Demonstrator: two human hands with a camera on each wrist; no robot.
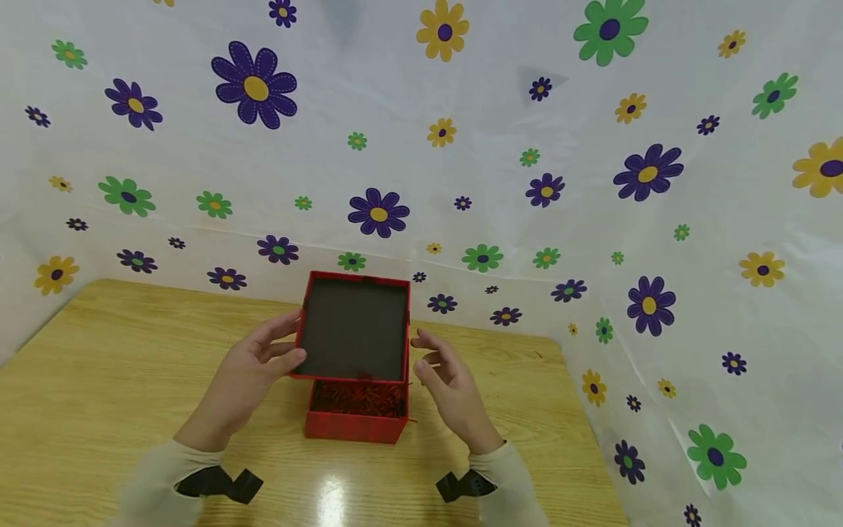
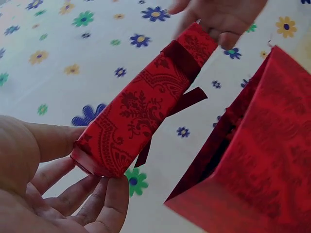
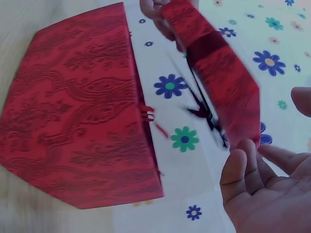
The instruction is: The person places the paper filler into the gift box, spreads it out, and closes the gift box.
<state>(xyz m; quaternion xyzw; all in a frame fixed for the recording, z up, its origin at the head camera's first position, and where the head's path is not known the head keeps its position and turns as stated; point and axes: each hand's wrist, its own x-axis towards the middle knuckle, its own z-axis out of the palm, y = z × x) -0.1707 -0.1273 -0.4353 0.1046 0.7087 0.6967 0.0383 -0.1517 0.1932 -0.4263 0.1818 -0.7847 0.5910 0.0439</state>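
Note:
A square red box lid (image 1: 353, 329) is held tilted above a red box (image 1: 356, 427), its dark inner side facing the head camera. Its outside (image 2: 141, 102) has a dark floral pattern and a dark red ribbon (image 2: 181, 59) with loose tails. My left hand (image 1: 240, 380) grips the lid's left edge, thumb and fingers on either side. By the lid's right edge is my right hand (image 1: 451, 391), fingers loosely bent and thumb apart from the lid. Whether its fingertips (image 3: 245, 150) touch the lid, I cannot tell. Red shredded filler (image 1: 358, 397) shows inside the box; the lid hides the box's far part.
The box stands on a light wooden table (image 1: 165, 351). Behind and to the right hangs a white sheet (image 1: 487, 161) printed with purple, green and yellow flowers. Dark straps (image 1: 211, 483) with small black blocks sit on both wrists.

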